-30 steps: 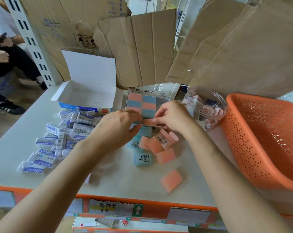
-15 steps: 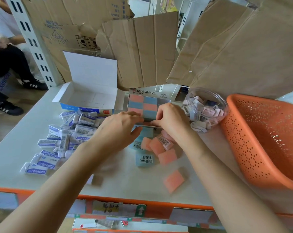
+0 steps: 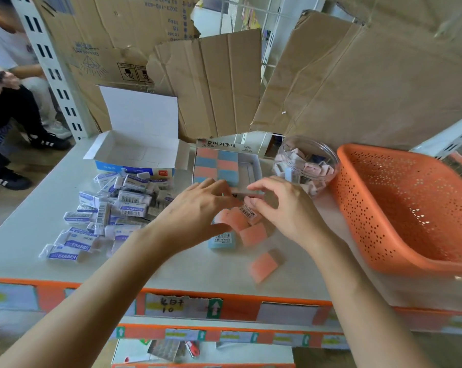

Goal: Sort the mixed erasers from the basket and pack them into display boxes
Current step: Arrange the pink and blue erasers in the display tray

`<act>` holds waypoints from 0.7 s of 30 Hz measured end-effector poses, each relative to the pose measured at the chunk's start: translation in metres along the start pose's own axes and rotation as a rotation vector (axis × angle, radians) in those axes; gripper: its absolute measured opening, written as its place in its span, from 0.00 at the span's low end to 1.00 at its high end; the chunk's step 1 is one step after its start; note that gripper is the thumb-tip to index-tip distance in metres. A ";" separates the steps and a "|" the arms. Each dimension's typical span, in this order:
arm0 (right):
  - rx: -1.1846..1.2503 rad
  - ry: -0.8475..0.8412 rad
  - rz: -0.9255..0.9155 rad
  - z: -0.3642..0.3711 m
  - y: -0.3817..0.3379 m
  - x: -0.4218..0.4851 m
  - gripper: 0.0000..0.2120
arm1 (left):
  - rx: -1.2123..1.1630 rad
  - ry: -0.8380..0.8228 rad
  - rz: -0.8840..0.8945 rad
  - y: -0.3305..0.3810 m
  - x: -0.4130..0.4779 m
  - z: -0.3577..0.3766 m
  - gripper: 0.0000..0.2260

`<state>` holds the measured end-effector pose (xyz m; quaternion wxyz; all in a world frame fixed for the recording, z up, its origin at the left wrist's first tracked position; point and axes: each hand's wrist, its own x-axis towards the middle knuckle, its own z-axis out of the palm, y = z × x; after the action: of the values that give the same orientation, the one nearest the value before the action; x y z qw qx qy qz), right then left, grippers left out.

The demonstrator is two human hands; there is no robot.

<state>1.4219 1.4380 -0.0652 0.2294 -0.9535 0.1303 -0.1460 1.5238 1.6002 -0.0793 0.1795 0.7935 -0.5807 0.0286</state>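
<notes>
Left hand (image 3: 195, 208) open at display box (image 3: 257, 168) rim; right hand (image 3: 285, 208), grip on pink eraser (image 3: 248, 212) unclear; a nudge may shift packed rows.

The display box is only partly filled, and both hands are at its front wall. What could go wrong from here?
1. The left hand and right hand are at the front wall of the display box; a push may shift it and let the packed erasers slide into its empty right side.
2. One pink eraser lies near the front edge of the table, between the forearms; an arm could sweep it off.
</notes>
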 end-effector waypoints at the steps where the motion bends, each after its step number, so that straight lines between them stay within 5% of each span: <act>1: 0.009 -0.008 -0.016 0.001 0.002 -0.004 0.08 | 0.013 -0.012 -0.007 0.002 0.000 0.001 0.21; 9: 0.153 0.061 -0.057 0.003 0.005 -0.020 0.09 | -0.003 0.020 -0.043 0.004 -0.001 -0.001 0.17; 17: 0.993 0.003 0.212 0.002 -0.019 -0.021 0.10 | -0.425 0.294 -0.208 0.014 -0.009 -0.016 0.15; 21: 1.122 0.031 0.270 0.003 -0.025 -0.022 0.10 | -0.461 0.293 -0.200 0.023 -0.010 -0.014 0.16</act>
<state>1.4073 1.4677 -0.0604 0.7147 -0.6585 0.1567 -0.1761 1.5018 1.6074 -0.0632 0.4390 0.7726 -0.4586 -0.0076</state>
